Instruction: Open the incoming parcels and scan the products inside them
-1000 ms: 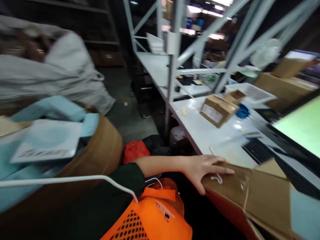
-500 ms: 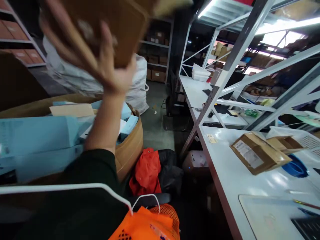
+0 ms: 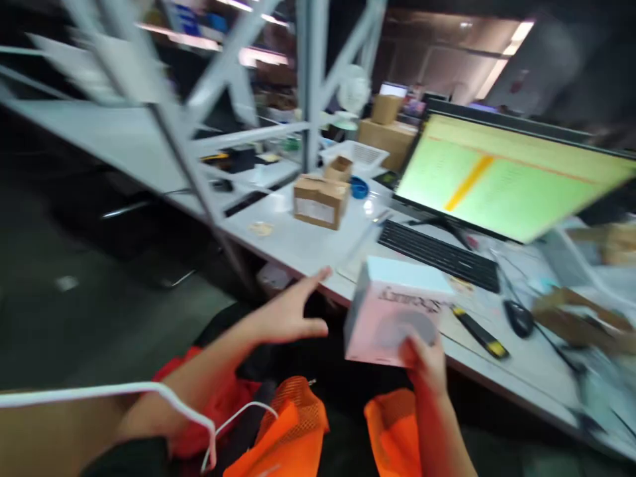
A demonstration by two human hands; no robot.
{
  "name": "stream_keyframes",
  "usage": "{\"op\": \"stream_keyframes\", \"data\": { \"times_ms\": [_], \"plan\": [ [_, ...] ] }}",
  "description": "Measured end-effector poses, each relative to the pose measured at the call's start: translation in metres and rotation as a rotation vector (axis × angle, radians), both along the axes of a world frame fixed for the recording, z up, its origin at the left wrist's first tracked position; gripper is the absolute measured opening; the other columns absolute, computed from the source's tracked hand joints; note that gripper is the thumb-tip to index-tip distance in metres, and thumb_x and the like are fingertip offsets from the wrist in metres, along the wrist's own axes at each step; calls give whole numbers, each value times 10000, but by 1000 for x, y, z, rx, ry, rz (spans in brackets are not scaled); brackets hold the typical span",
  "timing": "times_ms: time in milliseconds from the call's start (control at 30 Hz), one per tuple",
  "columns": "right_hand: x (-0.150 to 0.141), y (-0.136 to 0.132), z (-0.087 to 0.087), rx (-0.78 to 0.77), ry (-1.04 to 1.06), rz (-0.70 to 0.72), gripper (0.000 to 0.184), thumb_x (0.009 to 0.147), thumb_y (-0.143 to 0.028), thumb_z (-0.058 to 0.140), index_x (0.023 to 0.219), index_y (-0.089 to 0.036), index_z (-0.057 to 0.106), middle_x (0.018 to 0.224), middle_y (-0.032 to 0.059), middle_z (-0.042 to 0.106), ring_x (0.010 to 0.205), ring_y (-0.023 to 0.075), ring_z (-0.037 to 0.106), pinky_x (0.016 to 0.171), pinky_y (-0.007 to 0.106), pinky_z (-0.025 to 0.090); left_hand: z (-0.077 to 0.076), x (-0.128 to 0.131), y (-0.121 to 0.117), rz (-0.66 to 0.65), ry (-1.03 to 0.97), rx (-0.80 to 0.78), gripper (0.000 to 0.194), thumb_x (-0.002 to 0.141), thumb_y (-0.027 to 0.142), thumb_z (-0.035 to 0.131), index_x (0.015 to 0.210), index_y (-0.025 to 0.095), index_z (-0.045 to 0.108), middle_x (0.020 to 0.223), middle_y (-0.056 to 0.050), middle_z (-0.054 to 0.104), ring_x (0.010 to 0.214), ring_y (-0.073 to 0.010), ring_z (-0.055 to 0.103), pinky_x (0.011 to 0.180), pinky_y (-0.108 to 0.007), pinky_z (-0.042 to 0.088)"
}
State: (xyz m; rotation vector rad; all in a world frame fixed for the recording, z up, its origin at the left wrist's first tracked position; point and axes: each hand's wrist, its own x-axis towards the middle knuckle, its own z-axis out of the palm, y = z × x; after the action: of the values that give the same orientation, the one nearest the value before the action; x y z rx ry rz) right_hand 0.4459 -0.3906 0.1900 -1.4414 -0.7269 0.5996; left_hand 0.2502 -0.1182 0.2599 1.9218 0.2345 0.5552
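Note:
My right hand (image 3: 426,361) grips a small printed box (image 3: 392,318), pink and white with dark lettering upside down and a grey round picture on its face. The box is tilted over the desk's front edge, thumb on its front and the other fingers hidden behind. To its left, my left hand (image 3: 288,315) is held out with thumb and fingers apart, holding nothing and not touching the box. Behind the box lies a black keyboard (image 3: 437,255). Right of it, a yellow-and-black box cutter (image 3: 481,333) rests on the desk.
On the white desk (image 3: 278,245) stand a taped brown carton (image 3: 320,201), a blue tape roll (image 3: 358,187), a white basket (image 3: 358,156) and a lit monitor (image 3: 497,172). A mouse (image 3: 518,318) and opened cardboard (image 3: 581,318) are at the right. Metal rack posts (image 3: 173,132) rise at left.
The view has swung right from the large carton of blue packages to the desk. My left hand, earlier raised against a brown carton, is now empty. My right hand with the printed box has come into view.

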Motion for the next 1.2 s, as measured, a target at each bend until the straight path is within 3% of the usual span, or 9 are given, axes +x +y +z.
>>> {"op": "stream_keyframes", "data": {
  "times_ms": [133,233,333,433,600,733,867,1033,1200],
  "plan": [
    [20,-31,-18,19,-270,-419,740,887,-709,654,1462,-258,531,1467,160,601,1359,365,579,1147,551,473,-82,92,-84,-301,24,-577,1002,611,401,993,1481,199,540,1463,-200,612,1356,-461,572,1126,-589,487],
    [82,-111,-14,-195,-564,-799,692,945,-678,524,1428,-185,581,1612,203,438,1537,397,358,1248,631,297,-96,131,-102,-234,35,-802,906,612,422,994,1363,153,565,1349,-200,669,1271,-422,626,1092,-538,514],
    [154,-211,-12,-645,-413,-1298,792,910,-549,610,1498,-30,496,1587,346,392,1531,455,329,1192,630,345,-91,165,-105,-126,-23,-852,874,592,374,1003,1312,160,556,1318,-165,676,1232,-355,642,1084,-475,520],
    [211,-268,-17,-947,-82,-1146,628,790,-426,768,1234,7,668,1313,379,617,1374,482,516,1104,547,432,-88,199,-110,-47,-109,-799,843,573,340,1007,1268,179,559,1308,-129,665,1243,-312,624,1089,-422,508],
    [240,-275,-27,-818,-19,-1096,288,725,-356,781,862,-133,661,898,218,720,1047,361,686,871,415,525,-94,231,-116,8,-168,-579,867,581,306,1006,1310,207,547,1316,-113,645,1304,-299,587,1127,-380,464],
    [202,-267,-33,-450,26,-1017,404,684,-478,766,919,-196,596,817,89,707,795,237,676,717,349,558,-98,232,-110,-44,-187,-538,982,544,300,1015,1406,218,553,1442,-136,596,1396,-340,528,1187,-401,416],
    [139,-234,-32,-18,211,-639,435,639,-445,849,913,-191,626,645,0,637,591,159,580,588,292,508,-96,233,-107,-317,-31,-1048,719,724,563,868,1298,180,665,1180,-140,712,1108,-336,674,1126,-540,479],
    [73,-174,-13,-20,375,-301,484,667,-359,854,1069,-134,705,556,-38,573,480,134,506,475,273,444,-94,241,-115,-463,130,-1324,514,972,414,606,1460,250,596,828,-4,600,622,-117,533,1048,-604,512],
    [47,-157,-3,-8,492,-106,554,700,-334,851,1200,-153,697,575,-44,593,483,157,564,484,294,496,-102,244,-121,-354,28,-1315,558,1017,481,503,1533,268,524,806,-33,583,948,-244,661,1115,-603,442]
  ]
}}
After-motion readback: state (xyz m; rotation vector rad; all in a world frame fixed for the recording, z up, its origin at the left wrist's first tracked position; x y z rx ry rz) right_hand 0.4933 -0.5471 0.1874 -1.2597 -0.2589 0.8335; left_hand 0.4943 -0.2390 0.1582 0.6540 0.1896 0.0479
